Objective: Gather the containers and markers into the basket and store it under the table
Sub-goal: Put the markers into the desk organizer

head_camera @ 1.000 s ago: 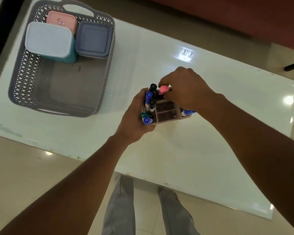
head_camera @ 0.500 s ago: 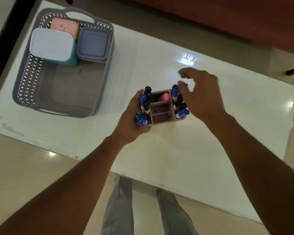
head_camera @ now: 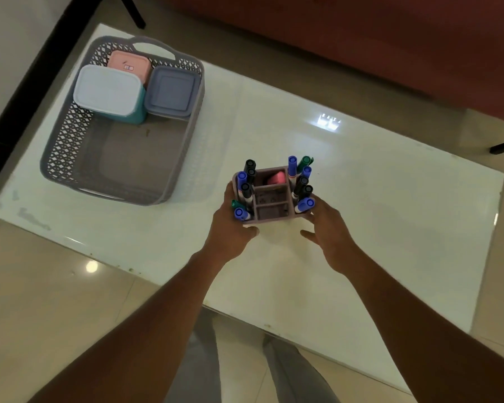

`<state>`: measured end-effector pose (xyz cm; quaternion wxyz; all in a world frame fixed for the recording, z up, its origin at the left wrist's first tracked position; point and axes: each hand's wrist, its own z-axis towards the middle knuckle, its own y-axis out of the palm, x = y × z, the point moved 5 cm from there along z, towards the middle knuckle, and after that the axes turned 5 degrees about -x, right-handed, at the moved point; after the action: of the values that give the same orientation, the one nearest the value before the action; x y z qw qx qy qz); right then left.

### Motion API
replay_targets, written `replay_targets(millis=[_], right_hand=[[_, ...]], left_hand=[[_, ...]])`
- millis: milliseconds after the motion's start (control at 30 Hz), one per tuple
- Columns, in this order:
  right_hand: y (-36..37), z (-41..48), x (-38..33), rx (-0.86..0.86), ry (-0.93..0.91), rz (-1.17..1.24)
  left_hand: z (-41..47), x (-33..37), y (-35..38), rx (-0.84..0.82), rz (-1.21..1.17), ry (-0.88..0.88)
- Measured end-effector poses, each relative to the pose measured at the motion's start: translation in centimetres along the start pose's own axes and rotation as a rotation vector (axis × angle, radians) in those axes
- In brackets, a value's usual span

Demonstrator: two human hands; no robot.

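Head view: the marker caddy stands on the white table, midway along it and nearer its near edge. The left hand wraps its left side, thumb under the front. The right hand is spread beside its right side, barely touching. The grey basket sits at the table's far-left corner, holding three lidded containers at its far end. Risk: the markers stand loose and tall, so a one-sided lift could tilt the caddy and spill them.
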<state>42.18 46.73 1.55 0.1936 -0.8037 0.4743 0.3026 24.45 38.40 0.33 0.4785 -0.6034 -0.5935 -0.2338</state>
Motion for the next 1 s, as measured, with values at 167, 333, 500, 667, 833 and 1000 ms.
replay_targets(millis=[167, 333, 500, 667, 833, 1000], right_hand=[[0.9, -0.4, -1.2, 0.109, -0.068, 0.014], [4.2, -2.6, -6.3, 0.173, -0.182, -0.046], [11.1, -5.2, -11.0, 0.153, -0.245, -0.034], [20.7, -4.1, -11.5, 0.128, -0.265, 0.058], [29.6, -1.2, -9.5, 0.135, -0.183, 0.127], [33.2, 1.4, -7.9, 0.186, -0.121, 0.149]], left_hand=[[0.7, 1.4, -1.3, 0.07, -0.004, -0.032], [0.9, 4.7, -7.1, 0.068, 0.06, -0.001], [0.3, 7.8, -17.1, 0.027, 0.176, 0.007], [0.3, 6.5, -26.7, -0.105, 0.117, 0.005], [1.5, 1.3, -33.3, -0.11, 0.145, -0.056], [4.0, -3.4, -34.7, -0.154, 0.219, -0.059]])
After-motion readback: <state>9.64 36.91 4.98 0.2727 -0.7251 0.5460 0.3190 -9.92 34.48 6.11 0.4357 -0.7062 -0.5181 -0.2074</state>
